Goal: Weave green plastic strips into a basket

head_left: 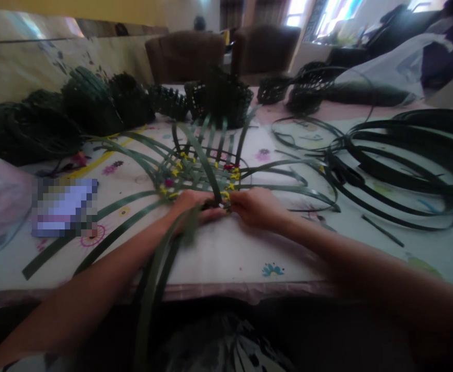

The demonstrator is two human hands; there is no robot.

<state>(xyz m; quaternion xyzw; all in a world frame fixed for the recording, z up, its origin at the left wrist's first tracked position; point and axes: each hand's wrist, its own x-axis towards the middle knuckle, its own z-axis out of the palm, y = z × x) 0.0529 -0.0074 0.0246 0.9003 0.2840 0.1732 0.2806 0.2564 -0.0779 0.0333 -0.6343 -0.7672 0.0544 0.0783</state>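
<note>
A flat woven basket base of green strips lies on the table, with long loose strips fanning out on every side. Yellow ties and a few red ones sit along its border. My left hand is closed on the near edge of the base, where several strips bend down toward my lap. Close beside it, my right hand pinches at the near right corner, next to a yellow tie; what lies between its fingertips is hidden. One upright green strip rises between the hands.
Coils of dark strip lie at the right, near a short cut piece. Dark woven baskets line the back. At the left are a blurred-out phone-like object and a plastic bag. Another white bag stands back right.
</note>
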